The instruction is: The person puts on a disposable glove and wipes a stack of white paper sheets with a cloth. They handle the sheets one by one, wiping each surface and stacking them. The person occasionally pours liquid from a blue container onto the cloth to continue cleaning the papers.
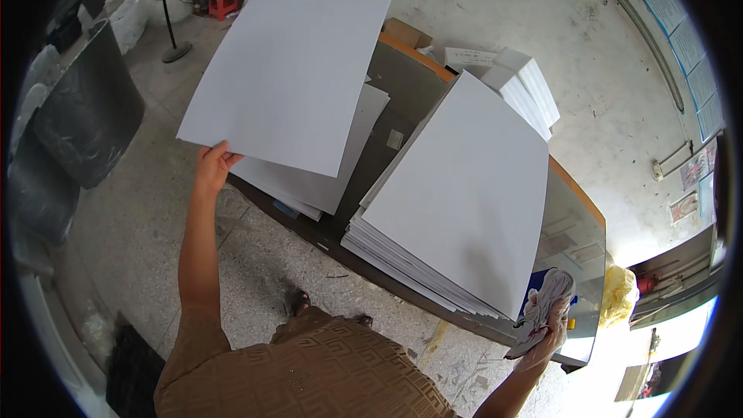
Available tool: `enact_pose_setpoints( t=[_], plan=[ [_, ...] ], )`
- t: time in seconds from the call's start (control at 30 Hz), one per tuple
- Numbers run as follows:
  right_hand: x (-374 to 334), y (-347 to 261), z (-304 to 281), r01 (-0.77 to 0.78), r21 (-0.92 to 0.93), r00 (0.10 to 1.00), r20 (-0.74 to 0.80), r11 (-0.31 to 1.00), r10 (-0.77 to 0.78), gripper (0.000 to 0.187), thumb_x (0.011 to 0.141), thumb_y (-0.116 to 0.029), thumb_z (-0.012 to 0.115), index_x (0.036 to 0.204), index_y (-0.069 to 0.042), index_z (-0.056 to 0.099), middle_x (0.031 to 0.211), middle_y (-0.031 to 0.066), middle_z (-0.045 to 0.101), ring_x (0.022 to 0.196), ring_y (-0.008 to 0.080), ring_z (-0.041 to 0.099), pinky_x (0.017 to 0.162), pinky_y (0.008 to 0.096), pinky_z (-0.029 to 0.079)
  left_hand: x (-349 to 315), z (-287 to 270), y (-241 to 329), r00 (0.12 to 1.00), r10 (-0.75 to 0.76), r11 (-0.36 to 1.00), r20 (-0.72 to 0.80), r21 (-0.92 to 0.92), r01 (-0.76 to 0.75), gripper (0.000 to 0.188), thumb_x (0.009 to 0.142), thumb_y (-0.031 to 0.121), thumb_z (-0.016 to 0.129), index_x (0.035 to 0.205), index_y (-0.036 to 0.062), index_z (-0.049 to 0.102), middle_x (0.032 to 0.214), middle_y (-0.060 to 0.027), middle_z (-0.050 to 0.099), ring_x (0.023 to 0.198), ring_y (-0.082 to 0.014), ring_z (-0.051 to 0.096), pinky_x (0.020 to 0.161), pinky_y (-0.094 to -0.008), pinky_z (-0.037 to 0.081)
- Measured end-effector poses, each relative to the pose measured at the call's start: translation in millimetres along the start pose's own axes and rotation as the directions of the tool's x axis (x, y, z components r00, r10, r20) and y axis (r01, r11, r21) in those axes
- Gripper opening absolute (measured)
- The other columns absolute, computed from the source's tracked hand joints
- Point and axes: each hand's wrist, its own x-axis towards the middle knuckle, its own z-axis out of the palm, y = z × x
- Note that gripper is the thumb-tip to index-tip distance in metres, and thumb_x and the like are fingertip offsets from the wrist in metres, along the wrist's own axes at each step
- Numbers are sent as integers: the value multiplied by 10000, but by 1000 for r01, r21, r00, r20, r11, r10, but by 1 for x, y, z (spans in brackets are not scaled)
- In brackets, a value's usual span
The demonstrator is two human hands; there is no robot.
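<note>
My left hand [216, 164] is closed on the near edge of a large white sheet [286, 70], which is tilted above a lower pile of white sheets [340, 190] on the left of the table. To the right stands a taller stack of large white sheets [472, 186], its layered edges facing me. My right hand [553, 329], in what looks like a clear plastic glove, is wrapped round a crumpled grey cloth [546, 302] beside the stack's near right corner. Under the cloth, something blue [534, 282] shows in part.
The dark-topped table [391, 120] has an orange edge. Behind it are a cardboard box [406, 33] and white packs [522, 81]. A yellow plastic bag [618, 294] is at the right end. Dark wrapped rolls [89, 108], a standing fan [166, 0] and a red stool [223, 1] are left.
</note>
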Motion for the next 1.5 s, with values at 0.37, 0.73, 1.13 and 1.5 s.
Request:
enact_pose_setpoints(
  t=[0.37,0.73,1.13,1.5],
  plan=[
    [-25,-11,36,-37,-222,998,-60,974,24,460,941,-311,624,1292,-32,525,956,103,673,782,150,637,655,256,516,17,-84,-168,944,-315,946,-101,40,321,301,948,38,532,1217,-73,455,1073,-194,614,949,-339,662,808,-470,603],
    [10,-4,142,638,-626,750,638,448,-176,405,822,-41,683,1221,-20,619,1163,193,594,1055,300,609,890,354,510,-55,61,-94,897,424,431,123,844,-319,231,870,99,691,1063,-17,636,997,-181,615,889,-346,626,713,-393,526],
    [3,81,227,897,-336,388,910,286,-145,554,663,-76,743,1197,-64,595,1185,197,542,1000,377,545,864,484,428,-168,199,-118,220,589,-7,777,277,-961,220,811,167,724,1031,173,705,1104,-13,564,1135,-230,527,995,-413,473],
    [102,107,252,883,-468,462,881,40,105,525,823,-251,702,1314,-182,531,1206,178,506,1076,378,511,940,464,417,-161,214,-132,227,680,43,697,271,-962,215,825,320,734,968,237,596,1004,25,520,966,-166,485,836,-336,453]
  ],
)
